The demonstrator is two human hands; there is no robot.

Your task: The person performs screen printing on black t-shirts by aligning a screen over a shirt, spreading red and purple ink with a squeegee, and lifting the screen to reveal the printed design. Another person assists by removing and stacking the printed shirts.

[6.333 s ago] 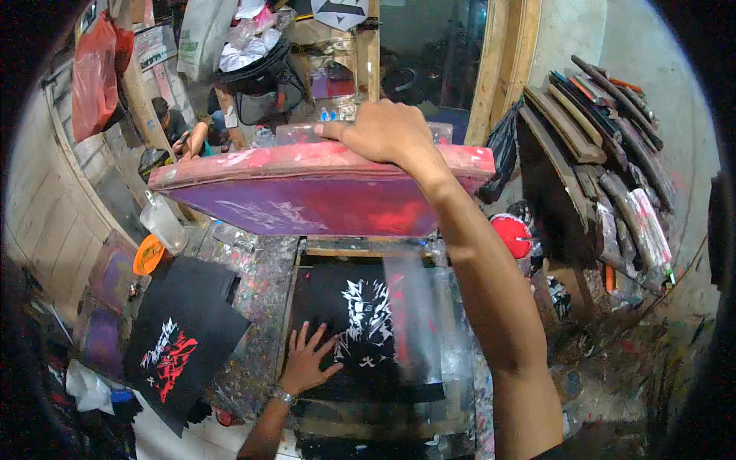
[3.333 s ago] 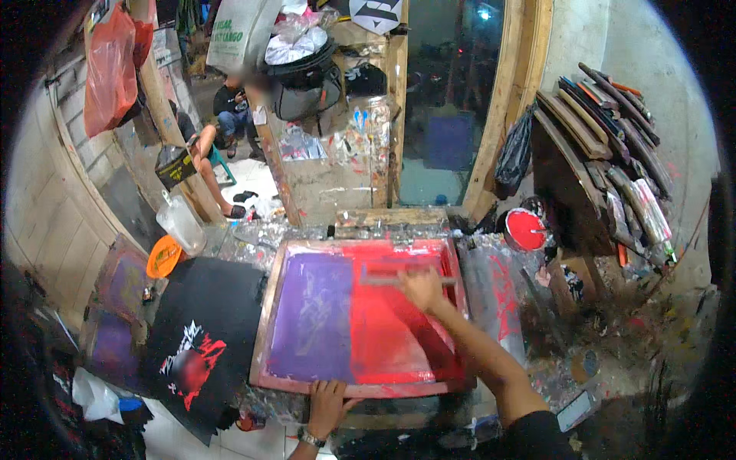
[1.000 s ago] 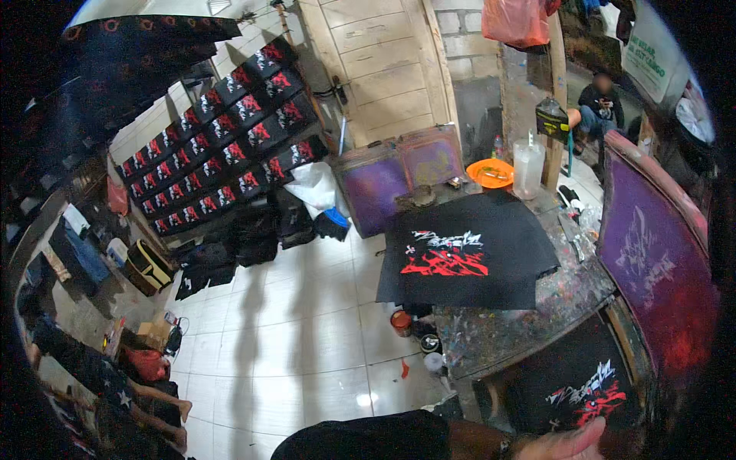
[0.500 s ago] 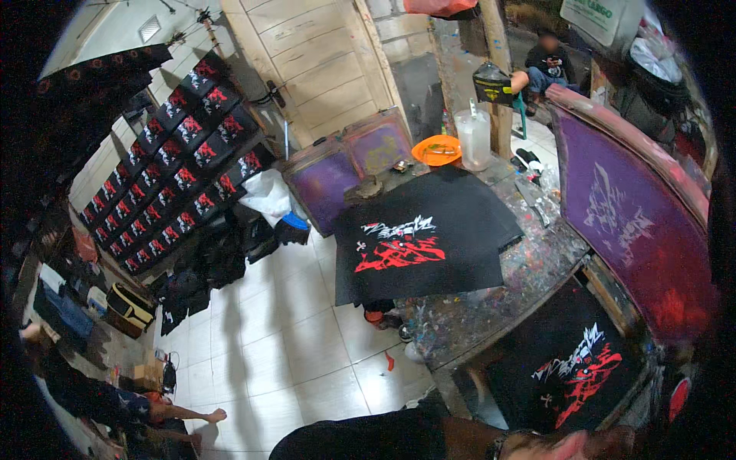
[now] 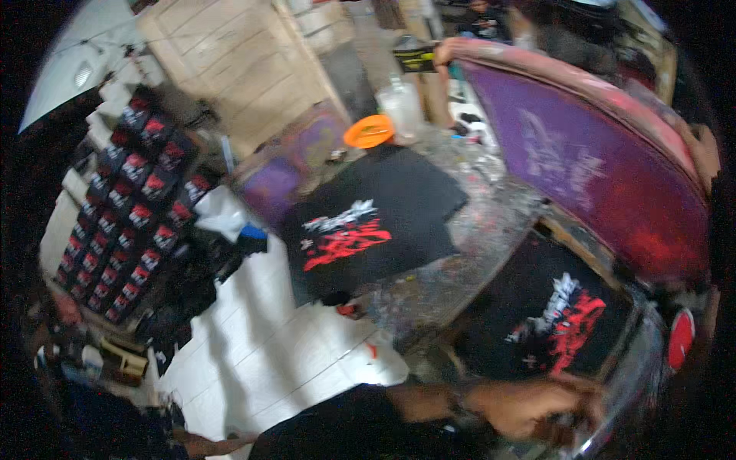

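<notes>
From the lower edge my left arm, in a black sleeve, reaches right. My left hand (image 5: pixel 529 405) is beside the near edge of a black printed shirt (image 5: pixel 491 322), its fingers smeared by motion. The shirt lies flat with a white and red print. Above it stands a tilted purple printing screen (image 5: pixel 529 138) with a reddish rim and a red ink stain. At the right edge my right hand (image 5: pixel 699 157) is closed on the screen's rim, partly cut off and blurred. Left of the screen, another black shirt (image 5: pixel 414 192) with the same print lies on the paint-stained table (image 5: pixel 491 222).
An orange dish (image 5: pixel 369 132) and a clear jug (image 5: pixel 400 107) stand at the table's back. Purple screens (image 5: pixel 268 180) lean behind. Rows of printed black pieces (image 5: pixel 138 215) are at the left. A person (image 5: pixel 481 21) sits far back; another's arm (image 5: pixel 207 445) shows lower left.
The whole view has shifted and blurred. My left hand has come further into view beside the near shirt. My right hand now shows on the screen's rim.
</notes>
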